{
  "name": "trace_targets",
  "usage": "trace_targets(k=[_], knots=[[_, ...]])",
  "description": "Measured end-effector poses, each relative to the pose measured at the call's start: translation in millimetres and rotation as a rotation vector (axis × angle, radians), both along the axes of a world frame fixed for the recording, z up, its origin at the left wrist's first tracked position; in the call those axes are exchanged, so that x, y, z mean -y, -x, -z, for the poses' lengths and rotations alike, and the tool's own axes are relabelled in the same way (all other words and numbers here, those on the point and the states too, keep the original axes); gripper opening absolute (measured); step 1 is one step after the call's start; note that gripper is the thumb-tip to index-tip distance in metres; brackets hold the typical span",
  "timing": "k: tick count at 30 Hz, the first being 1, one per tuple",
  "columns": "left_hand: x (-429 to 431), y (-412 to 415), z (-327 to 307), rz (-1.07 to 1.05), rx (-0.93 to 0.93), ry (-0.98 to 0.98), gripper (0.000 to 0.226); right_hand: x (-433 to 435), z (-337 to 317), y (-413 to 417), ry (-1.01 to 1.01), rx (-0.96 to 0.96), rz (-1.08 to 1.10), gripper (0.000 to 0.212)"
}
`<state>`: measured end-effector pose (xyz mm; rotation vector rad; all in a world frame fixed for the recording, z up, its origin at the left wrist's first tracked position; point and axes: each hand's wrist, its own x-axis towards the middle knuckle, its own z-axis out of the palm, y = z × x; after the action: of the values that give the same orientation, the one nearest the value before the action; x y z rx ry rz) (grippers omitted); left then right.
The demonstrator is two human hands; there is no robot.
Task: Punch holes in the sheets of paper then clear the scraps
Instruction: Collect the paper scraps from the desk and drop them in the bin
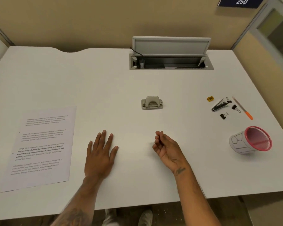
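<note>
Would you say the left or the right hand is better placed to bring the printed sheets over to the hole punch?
Left, probably: the left hand lies flat beside the sheets of paper.

White table (121, 82), printed sheets (41, 147), hole punch (152, 102), pink cup (252, 140)

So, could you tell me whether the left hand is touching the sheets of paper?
Apart. The head view shows the left hand flat on the bare table, with a clear strip of tabletop between it and the sheets of paper.
</note>
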<state>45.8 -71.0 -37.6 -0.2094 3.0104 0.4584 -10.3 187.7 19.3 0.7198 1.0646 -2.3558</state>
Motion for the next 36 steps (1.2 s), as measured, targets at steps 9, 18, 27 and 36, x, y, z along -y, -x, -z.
trace_targets(k=[9, 18, 27, 36], knots=[[1, -2, 2, -0.001, -0.005, -0.009, 0.068, -124, -66, -4, -0.270, -0.145, 0.204, 0.013], [-1, -2, -3, -0.007, 0.030, -0.006, 0.072, -284, -112, 3, -1.548, -0.184, 0.057, 0.010], [-3, -4, -7, -0.006, 0.018, 0.002, 0.071, -297, -95, 14, -1.796, -0.160, -0.142, 0.020], [-2, -3, -5, 0.003, 0.038, 0.007, 0.064, -274, -99, 17, -1.965, -0.180, -0.112, 0.024]])
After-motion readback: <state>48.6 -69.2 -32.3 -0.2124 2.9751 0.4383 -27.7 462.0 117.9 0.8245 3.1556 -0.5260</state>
